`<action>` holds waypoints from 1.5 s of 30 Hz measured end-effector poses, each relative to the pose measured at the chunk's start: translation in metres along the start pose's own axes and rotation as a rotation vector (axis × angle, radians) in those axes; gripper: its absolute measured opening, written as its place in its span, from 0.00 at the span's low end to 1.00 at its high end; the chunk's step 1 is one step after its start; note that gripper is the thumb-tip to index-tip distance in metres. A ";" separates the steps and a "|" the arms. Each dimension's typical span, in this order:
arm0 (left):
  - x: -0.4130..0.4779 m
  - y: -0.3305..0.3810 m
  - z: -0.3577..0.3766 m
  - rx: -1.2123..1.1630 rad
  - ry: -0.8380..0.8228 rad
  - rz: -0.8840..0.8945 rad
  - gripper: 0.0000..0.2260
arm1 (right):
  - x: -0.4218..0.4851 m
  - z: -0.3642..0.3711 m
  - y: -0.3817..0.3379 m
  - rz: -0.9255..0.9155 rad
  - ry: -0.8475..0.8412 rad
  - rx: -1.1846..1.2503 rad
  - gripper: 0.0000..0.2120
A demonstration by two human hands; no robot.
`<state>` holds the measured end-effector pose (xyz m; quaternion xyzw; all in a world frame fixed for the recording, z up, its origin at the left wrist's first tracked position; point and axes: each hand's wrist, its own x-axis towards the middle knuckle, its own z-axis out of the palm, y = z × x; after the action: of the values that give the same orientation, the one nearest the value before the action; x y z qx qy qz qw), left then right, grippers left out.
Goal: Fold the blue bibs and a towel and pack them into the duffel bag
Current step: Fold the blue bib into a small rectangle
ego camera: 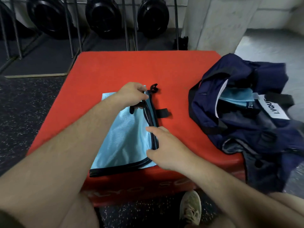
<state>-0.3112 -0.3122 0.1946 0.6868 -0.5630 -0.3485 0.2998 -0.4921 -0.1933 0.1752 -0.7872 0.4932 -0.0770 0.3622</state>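
Note:
A light blue bib (125,137) with black trim lies folded on the red padded box (134,69), its near edge at the box's front. My left hand (133,94) grips the bib's black-trimmed far right corner, fingers curled round the edge. My right hand (166,145) rests on the bib's right edge, with the fingers spread and pressing the trim. Black straps stick out from the bib's right side. The navy duffel bag (246,116) sits open on the box's right corner, and another light blue bib (235,97) shows inside it. No towel is in view.
Black weight plates (102,15) stand in a rack behind the box. Speckled rubber floor surrounds it, and a grey concrete pillar (218,22) rises at the back right. My shoe (190,209) is on the floor by the box's front.

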 end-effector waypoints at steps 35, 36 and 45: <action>0.006 -0.082 -0.021 0.570 -0.027 0.148 0.13 | 0.104 -0.019 -0.035 0.300 0.188 -0.725 0.39; 0.005 -0.084 -0.020 0.566 0.000 0.156 0.11 | 0.105 -0.015 -0.041 0.168 0.234 -0.713 0.35; -0.004 -0.104 -0.014 0.506 0.132 0.141 0.24 | 0.159 0.021 -0.028 -0.162 0.002 -0.548 0.30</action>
<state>-0.2417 -0.2889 0.1191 0.7202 -0.6579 -0.1292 0.1782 -0.3825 -0.3085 0.1403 -0.8924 0.4316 0.0300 0.1280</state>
